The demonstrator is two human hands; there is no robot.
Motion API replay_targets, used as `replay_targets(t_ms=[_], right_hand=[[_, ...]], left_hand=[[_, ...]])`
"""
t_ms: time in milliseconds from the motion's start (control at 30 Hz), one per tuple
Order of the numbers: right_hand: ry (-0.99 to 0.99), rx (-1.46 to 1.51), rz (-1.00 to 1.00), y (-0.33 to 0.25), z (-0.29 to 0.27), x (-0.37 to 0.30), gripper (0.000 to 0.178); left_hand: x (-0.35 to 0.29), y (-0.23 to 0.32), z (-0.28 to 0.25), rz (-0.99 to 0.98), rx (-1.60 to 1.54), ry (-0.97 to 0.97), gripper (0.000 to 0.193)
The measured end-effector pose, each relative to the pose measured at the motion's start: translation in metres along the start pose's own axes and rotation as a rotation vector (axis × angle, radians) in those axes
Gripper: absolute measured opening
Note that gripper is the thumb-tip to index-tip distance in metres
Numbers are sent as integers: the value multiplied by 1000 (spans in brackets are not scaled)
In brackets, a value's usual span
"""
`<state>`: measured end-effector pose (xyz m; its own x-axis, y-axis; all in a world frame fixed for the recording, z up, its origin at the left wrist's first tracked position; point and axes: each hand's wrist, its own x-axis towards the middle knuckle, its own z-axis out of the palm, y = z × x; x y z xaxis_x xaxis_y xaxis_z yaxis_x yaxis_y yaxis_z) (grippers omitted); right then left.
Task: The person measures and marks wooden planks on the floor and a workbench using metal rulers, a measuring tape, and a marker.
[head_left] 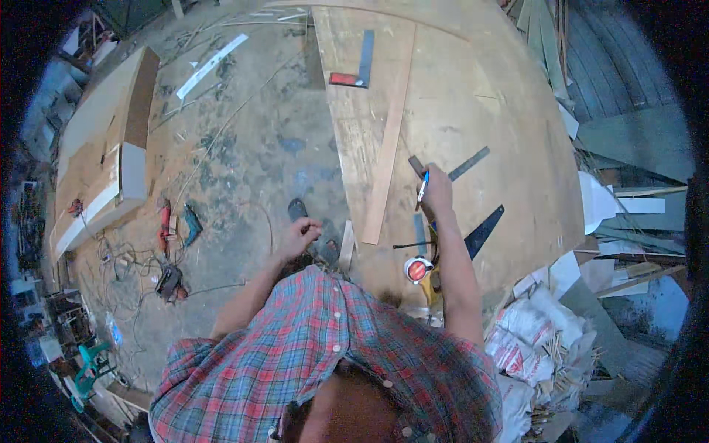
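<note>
My right hand (438,193) is closed around a blue-and-white pen (422,187), over a large plywood sheet (509,103). Dark flat bars of what looks like a square (470,163) stick out on both sides of this hand; their junction is hidden, and I cannot tell whether the hand touches them. My left hand (301,235), fingers curled and nothing visible in them, hangs over the floor left of the sheet. Between my hands lies a long narrow wooden strip (391,140). Nearer me are a tape measure (418,270) and a black handsaw blade (484,232).
A red-handled square (354,70) lies farther up the sheet. On the floor (244,148) at left are a red power tool (164,221), a teal power tool (193,224) and tangled cords. A large box-like wooden piece (111,148) stands beyond. Stuffed white sacks (532,332) sit at right.
</note>
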<state>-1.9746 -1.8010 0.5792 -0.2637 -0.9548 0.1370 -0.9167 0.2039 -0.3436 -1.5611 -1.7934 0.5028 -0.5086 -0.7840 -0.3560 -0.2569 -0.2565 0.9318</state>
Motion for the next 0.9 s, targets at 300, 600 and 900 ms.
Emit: replay_targets(t_ms=[300, 600, 900], right_hand=[[490, 961, 217, -63, -31, -84, 29], [723, 1347, 454, -115, 51, -190, 32], [603, 1010, 681, -106, 28, -227, 49]], left_hand=[[27, 81, 17, 218, 131, -150, 41], [81, 141, 99, 32, -244, -386, 45], [132, 80, 101, 113, 115, -356, 20]])
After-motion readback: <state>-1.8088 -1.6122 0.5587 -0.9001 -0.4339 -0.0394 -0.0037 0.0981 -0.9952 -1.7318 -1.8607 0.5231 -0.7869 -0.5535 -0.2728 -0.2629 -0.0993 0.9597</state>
